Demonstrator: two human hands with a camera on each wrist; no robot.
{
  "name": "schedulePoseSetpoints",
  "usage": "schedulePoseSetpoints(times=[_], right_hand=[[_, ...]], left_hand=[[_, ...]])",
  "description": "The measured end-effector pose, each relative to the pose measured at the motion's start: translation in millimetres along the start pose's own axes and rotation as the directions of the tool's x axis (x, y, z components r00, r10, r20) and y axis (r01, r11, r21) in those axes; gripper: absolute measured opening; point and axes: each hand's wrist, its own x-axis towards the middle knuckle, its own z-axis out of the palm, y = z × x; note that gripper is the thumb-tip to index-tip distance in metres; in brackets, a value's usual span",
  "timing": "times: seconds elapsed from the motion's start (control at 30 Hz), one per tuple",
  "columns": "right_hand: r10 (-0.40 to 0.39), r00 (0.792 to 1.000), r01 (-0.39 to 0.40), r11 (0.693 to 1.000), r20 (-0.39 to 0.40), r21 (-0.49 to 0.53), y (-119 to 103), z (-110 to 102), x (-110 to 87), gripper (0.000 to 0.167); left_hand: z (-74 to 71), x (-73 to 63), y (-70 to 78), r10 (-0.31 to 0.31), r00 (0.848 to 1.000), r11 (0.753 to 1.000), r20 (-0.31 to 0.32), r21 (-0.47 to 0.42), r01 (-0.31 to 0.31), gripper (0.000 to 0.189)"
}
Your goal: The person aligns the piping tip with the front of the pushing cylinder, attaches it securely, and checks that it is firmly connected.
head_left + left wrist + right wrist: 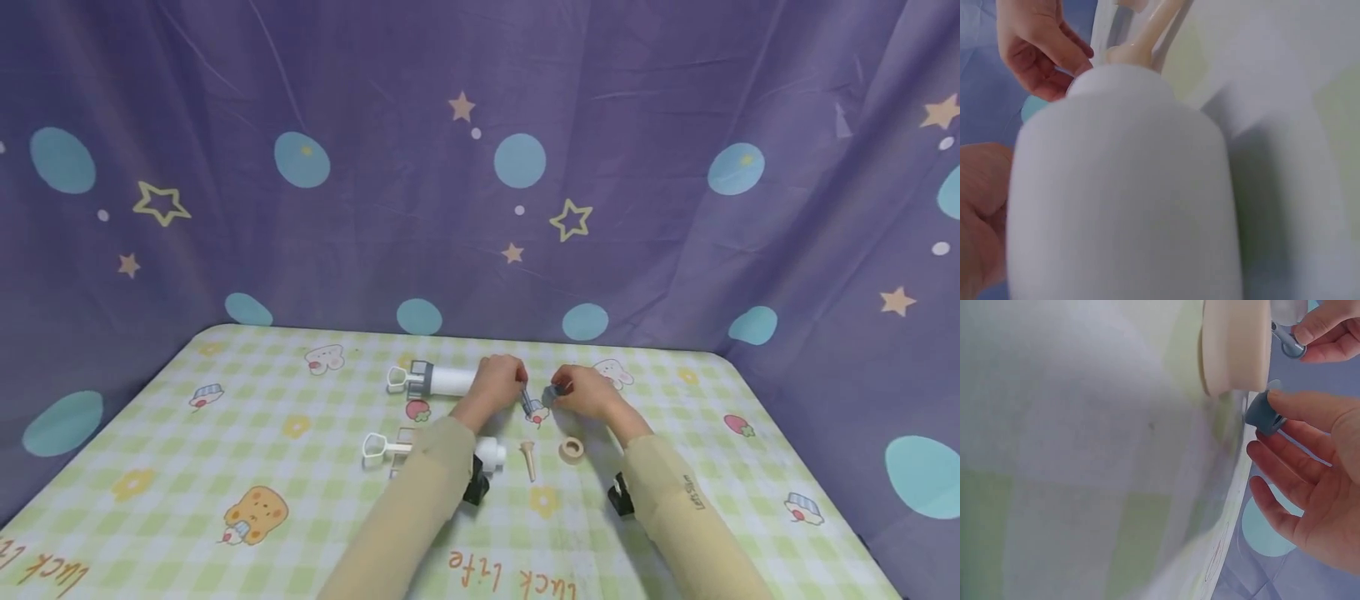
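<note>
My left hand (498,385) pinches a grey-blue nozzle (526,402) by its wide end, the narrow stem pointing down. In the right wrist view this nozzle (1292,345) is held between thumb and fingertips. My right hand (590,392) pinches a short grey-blue ring cap (1264,415) with thumb and index finger, the other fingers spread. The two pieces are close but apart. Beyond the left wrist lies a white syringe-like tube (452,381) with a grey collar and a loop handle; the left hand covers its right end.
A second white syringe-like tube (491,454), with a beige collar, lies under the left forearm, partly hidden. Right of it are a beige nozzle (529,461) and a beige ring cap (572,450). A checked cloth (315,467) covers the table; a purple curtain (630,275) hangs behind.
</note>
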Motion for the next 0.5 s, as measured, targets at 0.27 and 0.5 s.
schedulePoseSetpoints(times=[0.27, 0.5], right_hand=[[0.017, 1.000, -0.015, 0.997, -0.019, 0.073, -2.9, -2.1, -6.2, 0.029], [0.008, 0.997, 0.002, 0.993, -0.078, 0.121, -4.5, -3.3, -9.2, 0.028]], left_hand=[[-6.1, -7.2, -1.2, -0.015, 0.992, 1.000, -0.125, -0.028, 0.011, 0.007], [-13.4, -13.3, 2.9, 0.016, 0.970, 0.997, -0.242, -0.068, -0.033, 0.007]])
